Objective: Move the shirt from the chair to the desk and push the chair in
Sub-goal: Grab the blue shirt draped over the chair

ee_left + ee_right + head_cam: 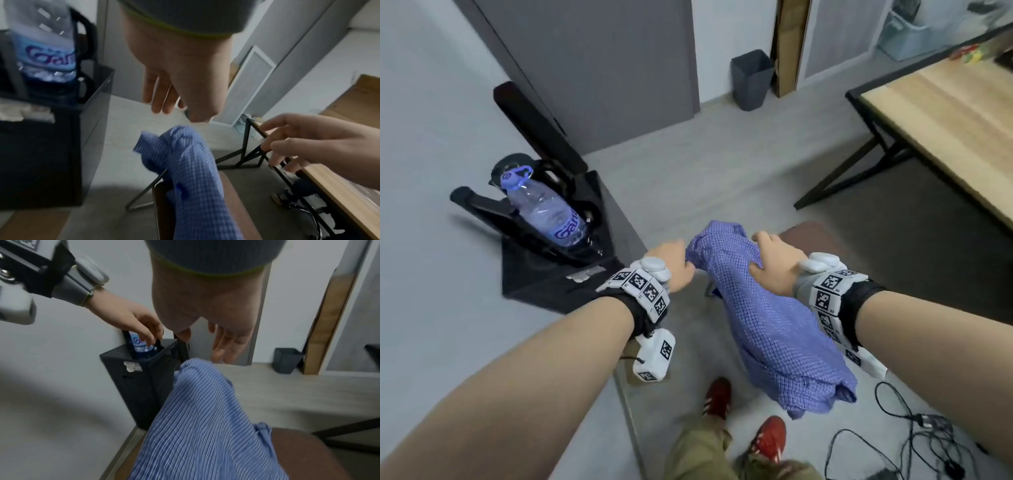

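A blue checked shirt [767,329] hangs over the back of a brown chair [812,235], bunched at the top. My left hand [681,270] is at the shirt's upper left edge. In the left wrist view its fingers [158,104] hang relaxed just above the shirt [189,170], holding nothing. My right hand [770,260] is over the top of the shirt. In the right wrist view its fingers [222,347] are straight, with a gap to the cloth [205,426]. The wooden desk [945,130] with a black frame stands to the right.
A black stand holding a large water bottle [544,209] sits against the wall at the left. A grey waste bin [751,80] stands by the door at the back. Cables [914,435] lie on the floor at the lower right, beside my red shoes [770,442].
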The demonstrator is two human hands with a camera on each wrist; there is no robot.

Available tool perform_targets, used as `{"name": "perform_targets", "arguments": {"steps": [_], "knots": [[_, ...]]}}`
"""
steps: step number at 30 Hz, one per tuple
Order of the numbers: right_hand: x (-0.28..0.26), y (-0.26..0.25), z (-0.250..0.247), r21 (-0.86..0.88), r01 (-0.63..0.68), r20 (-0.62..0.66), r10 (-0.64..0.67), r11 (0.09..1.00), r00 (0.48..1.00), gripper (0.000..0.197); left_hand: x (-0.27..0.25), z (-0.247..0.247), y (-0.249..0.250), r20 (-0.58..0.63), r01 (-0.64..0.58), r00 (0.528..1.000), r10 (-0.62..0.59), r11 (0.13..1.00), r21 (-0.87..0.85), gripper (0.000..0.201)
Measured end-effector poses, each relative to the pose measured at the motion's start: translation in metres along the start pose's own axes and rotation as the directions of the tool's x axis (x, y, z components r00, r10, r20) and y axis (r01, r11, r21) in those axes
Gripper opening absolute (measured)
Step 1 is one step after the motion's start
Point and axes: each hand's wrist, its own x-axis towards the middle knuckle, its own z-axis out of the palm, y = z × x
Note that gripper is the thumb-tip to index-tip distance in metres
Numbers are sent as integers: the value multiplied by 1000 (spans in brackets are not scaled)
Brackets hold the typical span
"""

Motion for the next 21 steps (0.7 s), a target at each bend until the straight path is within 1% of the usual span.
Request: {"name": "perform_targets", "arguments": {"steps": [2,4,6,7,9,10,12,14,16,17,19,20,21], "knots": [[10,3,29,-46,11,93,-6,999,996,48,11,40,-13,164,34,986,-33,999,-4,39],[2,10,50,-83,-5,190,21,997,981,43,11,81,-16,331,66,941,-67,998,14,54],[4,15,73,-104,-8,249,34,994,968,44,18,125,-21,412,76,909,-67,997,-4,66],[7,19,85,-98,-1,264,27,995,964,46,28,153,-24,430,98,900,-77,995,-27,68],[6,27,103,-79,-27,294,50,996,955,50,31,180,-19,483,142,871,-89,987,-74,67],[7,32,109,-69,-45,298,63,997,953,51,40,197,-20,525,183,845,-104,978,-100,65],[9,42,116,-51,-77,309,89,996,947,51,60,225,-19,535,239,838,-108,954,-182,63],[13,48,117,-17,-77,323,78,997,943,49,91,270,-27,542,335,832,-119,886,-319,78],[16,53,119,0,-61,335,57,998,941,46,113,296,-24,558,374,827,-60,801,-467,90],[17,55,119,6,-53,334,49,999,941,44,119,299,-20,566,382,824,-28,764,-519,90],[19,57,118,26,-55,327,43,998,944,41,107,256,-3,527,375,849,16,684,-625,79],[19,58,117,37,-60,327,44,998,944,39,103,242,1,505,382,863,11,641,-666,76],[20,59,115,49,-68,326,49,996,944,37,92,210,9,491,391,871,4,600,-698,75]]}}
